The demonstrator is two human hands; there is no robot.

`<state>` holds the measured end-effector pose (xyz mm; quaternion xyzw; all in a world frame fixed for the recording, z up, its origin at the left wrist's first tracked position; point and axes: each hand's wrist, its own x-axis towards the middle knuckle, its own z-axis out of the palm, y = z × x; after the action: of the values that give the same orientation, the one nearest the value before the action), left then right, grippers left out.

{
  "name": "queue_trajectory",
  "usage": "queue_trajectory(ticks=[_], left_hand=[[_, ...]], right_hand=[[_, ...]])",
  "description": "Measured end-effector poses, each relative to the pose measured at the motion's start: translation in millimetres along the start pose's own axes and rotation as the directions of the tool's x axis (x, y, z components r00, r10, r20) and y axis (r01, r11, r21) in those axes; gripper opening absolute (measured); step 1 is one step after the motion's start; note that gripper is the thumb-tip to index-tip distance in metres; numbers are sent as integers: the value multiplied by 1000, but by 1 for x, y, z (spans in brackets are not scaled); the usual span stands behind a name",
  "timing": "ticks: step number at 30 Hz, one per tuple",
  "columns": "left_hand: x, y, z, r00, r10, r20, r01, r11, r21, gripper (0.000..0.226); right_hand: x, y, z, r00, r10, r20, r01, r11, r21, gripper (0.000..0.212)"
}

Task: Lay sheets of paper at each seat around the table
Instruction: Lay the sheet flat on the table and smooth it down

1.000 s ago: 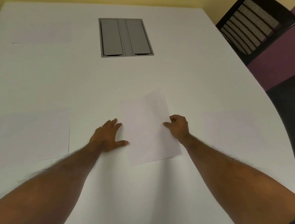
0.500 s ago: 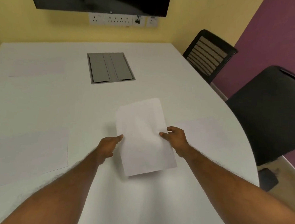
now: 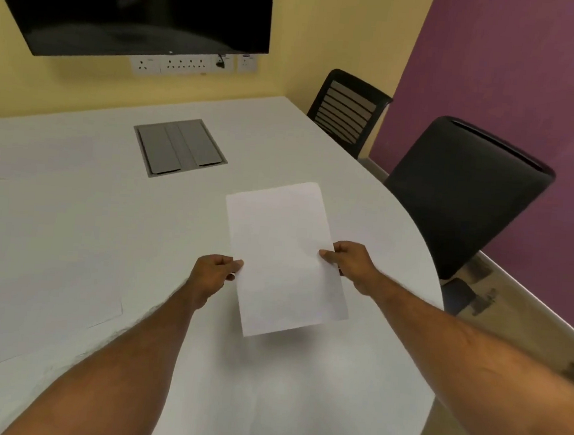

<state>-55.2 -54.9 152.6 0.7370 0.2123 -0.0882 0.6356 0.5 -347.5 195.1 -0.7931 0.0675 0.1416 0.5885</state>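
White oval table [image 3: 71, 234], grey cable hatch [image 3: 179, 147] far centre. Yellow wall, dark screen [image 3: 140, 6], sockets beneath; purple wall right, two black chairs. No legible writing. Left hand [image 3: 214, 275] and right hand [image 3: 349, 263] pinch paper sheet [image 3: 282, 258] above near table edge.

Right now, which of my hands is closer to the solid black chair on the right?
Right. The right hand grips the sheet's edge on the side of the solid black chair; the left hand holds the opposite edge, farther away.

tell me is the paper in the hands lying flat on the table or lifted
Lifted: both hands, left and right, pinch the sheet by its side edges, its shadow falling on the table.
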Motion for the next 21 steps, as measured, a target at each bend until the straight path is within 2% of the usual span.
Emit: queue_trajectory(ticks=[3,11,15,19,21], left_hand=[[-21,3,27,998,55,-10,-55,998,42,15],[-70,18,124,989,148,11,-148,988,34,14],[-88,27,192,993,119,27,-120,992,26,15],[-109,29,253,995,101,20,-101,995,10,16],[-119,32,279,995,101,19,-101,995,10,17]], right_hand=[[-15,9,-30,1000,1,-6,-1,1000,-30,20],[-44,40,-132,1000,-20,1,20,998,-58,27],[-51,60,-195,998,-51,-31,48,994,-101,25],[-54,78,-257,998,-55,-38,50,991,-122,37],[-54,87,-281,998,-43,-46,35,988,-150,33]])
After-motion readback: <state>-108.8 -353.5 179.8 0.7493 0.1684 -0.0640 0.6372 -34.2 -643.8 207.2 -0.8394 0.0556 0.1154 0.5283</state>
